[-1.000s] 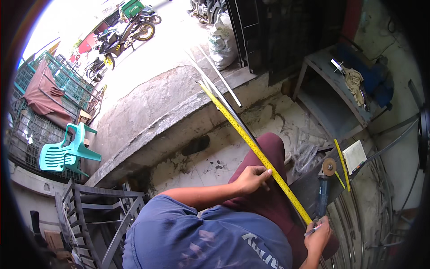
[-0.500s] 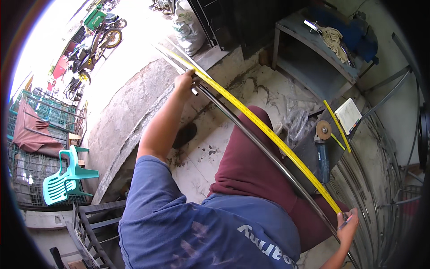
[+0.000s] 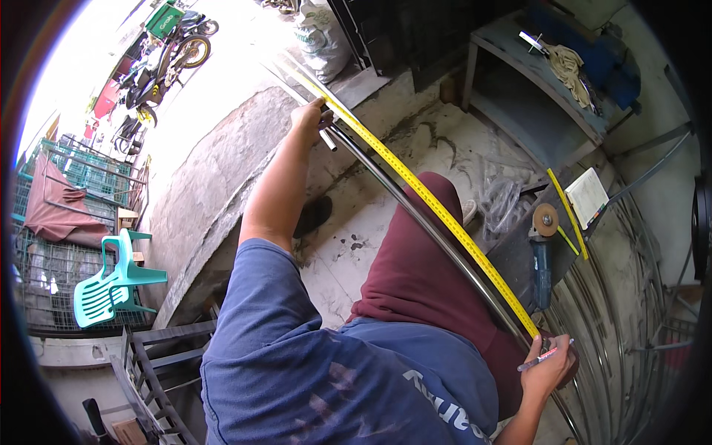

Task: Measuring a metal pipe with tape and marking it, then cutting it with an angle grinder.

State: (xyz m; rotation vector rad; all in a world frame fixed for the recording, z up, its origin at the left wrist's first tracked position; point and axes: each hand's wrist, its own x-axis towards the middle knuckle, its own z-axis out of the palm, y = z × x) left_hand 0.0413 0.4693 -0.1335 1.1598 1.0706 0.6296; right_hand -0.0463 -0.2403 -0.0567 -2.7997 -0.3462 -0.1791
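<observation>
A long yellow tape measure (image 3: pixel 437 211) is stretched along a thin metal rod (image 3: pixel 415 204) that runs across my lap. My left hand (image 3: pixel 310 119), arm stretched out, grips the far end of the tape and the rod. My right hand (image 3: pixel 547 365), near the lower right, holds a pen (image 3: pixel 545 357) and pins the tape's near end against the rod. I sit in dark red trousers and a blue shirt.
An angle grinder (image 3: pixel 542 248) lies on the floor to the right, near a small white notebook (image 3: pixel 587 196) and a stack of curved metal rods (image 3: pixel 630 297). A metal bench (image 3: pixel 519 81) stands behind. A green plastic chair (image 3: pixel 111 285) and a metal frame (image 3: pixel 152 371) are at left.
My left hand has slid from mid-tape, near my knee, out to the far end of the rod. The view has tilted down. My right hand has stayed at the near end.
</observation>
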